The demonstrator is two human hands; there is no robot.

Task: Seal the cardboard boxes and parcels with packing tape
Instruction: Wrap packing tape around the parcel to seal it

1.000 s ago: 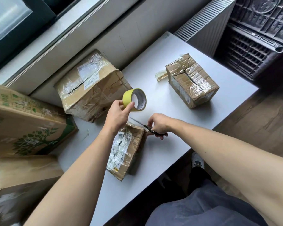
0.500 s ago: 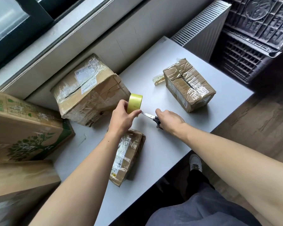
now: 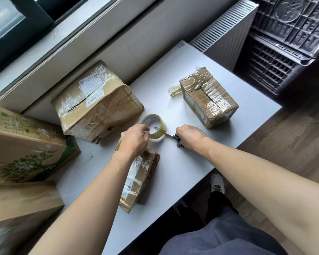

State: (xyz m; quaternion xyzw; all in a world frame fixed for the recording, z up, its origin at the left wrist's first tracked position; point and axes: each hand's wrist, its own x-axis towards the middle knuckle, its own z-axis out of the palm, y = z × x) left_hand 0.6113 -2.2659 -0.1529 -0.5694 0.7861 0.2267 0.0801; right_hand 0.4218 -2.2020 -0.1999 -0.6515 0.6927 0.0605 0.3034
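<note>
From the head view: pinching the packing tape roll (image 3: 156, 127) by its near rim with the curled fingers of the left hand (image 3: 134, 140), just above or on the table (image 3: 182, 162), hard telling which. Gripping the scissors (image 3: 175, 138) in the right hand (image 3: 190, 137), fingers wrapped round the dark handles, blades pointing into the roll. Leaving the small parcel (image 3: 138, 179) lying flat under the left wrist, with the large box (image 3: 98, 105) behind and the small box (image 3: 208, 97) well apart to the right. Judging by this, probably cutting the tape free. For doing it well: holding the strip taut, closing the blades square across it, keeping fingertips clear, then pressing the loose end flat onto the parcel.
</note>
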